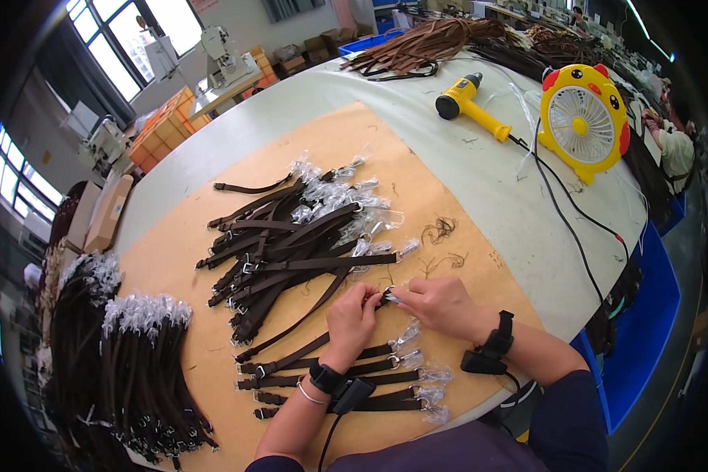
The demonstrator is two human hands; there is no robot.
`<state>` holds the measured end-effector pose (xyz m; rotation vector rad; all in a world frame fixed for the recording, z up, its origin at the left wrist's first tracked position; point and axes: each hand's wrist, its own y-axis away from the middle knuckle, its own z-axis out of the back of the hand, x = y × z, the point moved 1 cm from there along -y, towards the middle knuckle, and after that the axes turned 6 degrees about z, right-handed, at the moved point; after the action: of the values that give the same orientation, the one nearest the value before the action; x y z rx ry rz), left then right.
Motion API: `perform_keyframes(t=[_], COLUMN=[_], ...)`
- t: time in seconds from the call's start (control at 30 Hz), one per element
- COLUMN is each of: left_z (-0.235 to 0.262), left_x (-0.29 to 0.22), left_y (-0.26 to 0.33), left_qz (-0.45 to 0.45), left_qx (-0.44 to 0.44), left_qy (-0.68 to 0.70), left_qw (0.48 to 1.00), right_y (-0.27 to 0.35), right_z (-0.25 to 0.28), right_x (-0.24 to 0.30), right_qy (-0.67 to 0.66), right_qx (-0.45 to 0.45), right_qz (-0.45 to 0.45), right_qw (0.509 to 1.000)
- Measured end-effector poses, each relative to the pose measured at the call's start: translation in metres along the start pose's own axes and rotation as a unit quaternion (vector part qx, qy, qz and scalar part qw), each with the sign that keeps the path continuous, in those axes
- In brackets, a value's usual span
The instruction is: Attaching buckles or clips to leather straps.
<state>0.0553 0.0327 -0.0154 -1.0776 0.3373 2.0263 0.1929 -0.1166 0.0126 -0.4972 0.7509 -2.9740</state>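
Both hands meet over the brown paper, pinching one end of a dark brown strap with metal fittings. My left hand has its fingers closed on the strap. My right hand is closed close beside it, with a small pale piece at its fingertips that I cannot make out. The strap runs down to the left from my fingers. Below the hands, several similar straps lie in a row, their right ends wrapped in clear plastic. Just beyond is a loose pile of straps with plastic-wrapped ends.
Bundles of straps hang over the table's left edge. A yellow heat gun and a yellow animal-shaped fan stand far right, their cords trailing. Tangled dark threads lie on the brown paper. Blue bins are at right.
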Motion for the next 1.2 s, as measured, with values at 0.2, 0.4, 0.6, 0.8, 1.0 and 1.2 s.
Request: perform_keyframes(t=[0.2, 0.4, 0.6, 0.8, 1.0, 1.2], left_z=[0.0019, 0.0022, 0.0012, 0.0023, 0.0017, 0.0009], left_x=[-0.0049, -0.0029, 0.0006, -0.0016, -0.0012, -0.0007], left_y=[0.0011, 0.0010, 0.0011, 0.0018, 0.0005, 0.0007], left_qz=[-0.003, -0.006, -0.009, -0.022, -0.046, -0.036], left_qx=[0.000, 0.005, 0.005, 0.005, -0.006, -0.004], left_qy=[-0.004, -0.004, -0.012, -0.020, -0.038, -0.023], left_qw=[1.000, 1.000, 1.000, 1.000, 0.998, 0.999], right_y=[0.0016, 0.0023, 0.0019, 0.0031, 0.0042, 0.0045], right_z=[-0.0031, -0.0048, -0.0048, -0.0066, -0.0076, -0.0081], right_x=[-0.0009, 0.0003, 0.0002, 0.0018, 0.0011, 0.0018], right_qy=[0.014, -0.001, -0.025, -0.026, -0.034, -0.044], right_qx=[0.002, 0.000, 0.004, -0.007, -0.007, -0.016], right_qz=[0.011, -0.010, -0.024, -0.026, -0.026, -0.027], right_qw=[1.000, 1.000, 0.999, 0.999, 0.999, 0.999])
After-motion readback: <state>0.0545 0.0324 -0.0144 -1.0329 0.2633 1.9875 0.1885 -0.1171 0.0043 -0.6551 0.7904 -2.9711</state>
